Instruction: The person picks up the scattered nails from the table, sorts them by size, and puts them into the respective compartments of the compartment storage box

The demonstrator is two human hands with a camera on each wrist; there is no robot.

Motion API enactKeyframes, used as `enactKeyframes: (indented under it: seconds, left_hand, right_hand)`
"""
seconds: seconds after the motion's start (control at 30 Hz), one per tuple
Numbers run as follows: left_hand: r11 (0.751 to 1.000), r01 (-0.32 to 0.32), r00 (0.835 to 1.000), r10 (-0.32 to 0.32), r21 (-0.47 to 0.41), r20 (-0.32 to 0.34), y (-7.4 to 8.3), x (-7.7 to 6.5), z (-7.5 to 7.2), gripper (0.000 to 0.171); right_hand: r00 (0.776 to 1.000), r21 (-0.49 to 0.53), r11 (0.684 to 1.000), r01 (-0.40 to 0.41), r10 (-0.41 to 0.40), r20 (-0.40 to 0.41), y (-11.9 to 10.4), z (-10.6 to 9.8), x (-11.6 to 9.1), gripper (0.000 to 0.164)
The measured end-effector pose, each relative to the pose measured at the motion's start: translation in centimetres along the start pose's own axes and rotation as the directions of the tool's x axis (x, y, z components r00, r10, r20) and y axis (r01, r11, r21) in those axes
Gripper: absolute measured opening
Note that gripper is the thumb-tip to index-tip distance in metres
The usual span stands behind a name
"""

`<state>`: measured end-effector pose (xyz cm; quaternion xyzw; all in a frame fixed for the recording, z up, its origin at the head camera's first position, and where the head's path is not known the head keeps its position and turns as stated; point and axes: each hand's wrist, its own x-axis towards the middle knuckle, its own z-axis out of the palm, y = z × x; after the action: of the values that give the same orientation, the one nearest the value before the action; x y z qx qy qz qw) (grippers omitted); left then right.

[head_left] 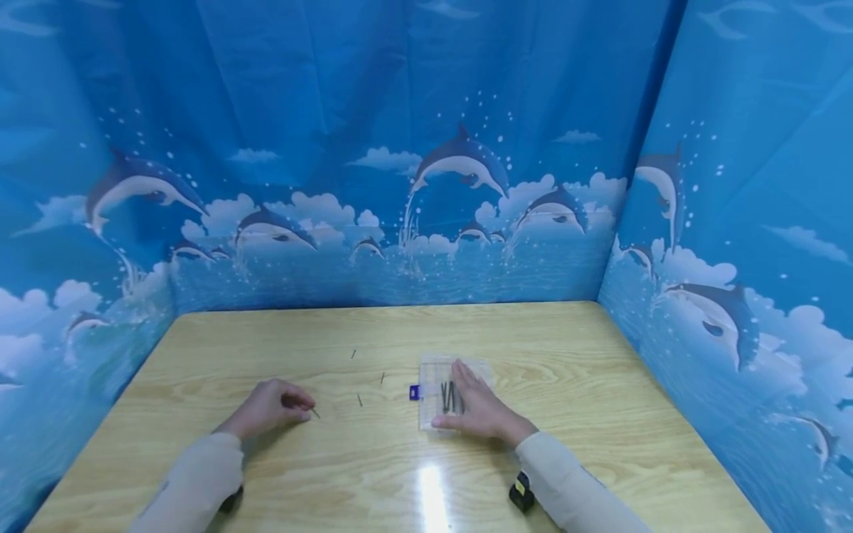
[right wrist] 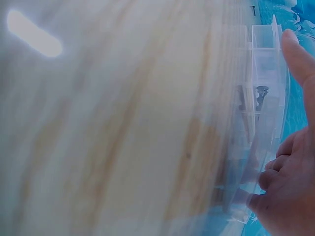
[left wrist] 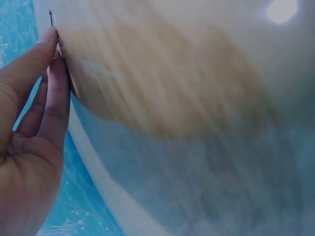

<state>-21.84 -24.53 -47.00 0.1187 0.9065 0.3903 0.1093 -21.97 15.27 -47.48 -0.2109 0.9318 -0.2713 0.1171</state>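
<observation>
Left hand point(head_left: 273, 409) pinching a screw point(left wrist: 50, 18) (maybe nail, too thin to tell) between thumb and fingertips, pointed end sticking out; spot is over the left half of wood-grain tabletop point(head_left: 600, 414). Three loose screws point(head_left: 360, 400) lie apart between the hands, strung out toward tabletop's far edge. Clear plastic compartment box point(head_left: 429, 370) flat right of tabletop's middle, nearer right edge than left, purple latch point(head_left: 415, 392) on its left side. Several dark screws point(head_left: 444, 397) inside. Right hand point(head_left: 483, 407) spread on the box, thumb at near side, fingers toward far side. Light sleeves point(head_left: 200, 474) on both arms. Dolphin-print curtain point(head_left: 333, 111) backs tabletop's far edge and both sides.
</observation>
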Motion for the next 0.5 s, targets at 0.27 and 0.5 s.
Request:
enactKeyframes:
  seconds: [0.27, 0.5]
  left_hand:
    - [0.998, -0.005, 1.000, 0.006, 0.056, -0.019, 0.05, 0.09, 0.18, 0.012]
    - [0.998, 0.004, 0.999, -0.002, 0.069, -0.033, 0.17, 0.19, 0.28, 0.008]
  right_hand:
    - [1.000, -0.023, 1.000, -0.004, 0.004, 0.006, 0.37, 0.22, 0.22, 0.114]
    - [1.000, -0.012, 1.000, -0.006, 0.006, 0.007, 0.51, 0.26, 0.29, 0.115]
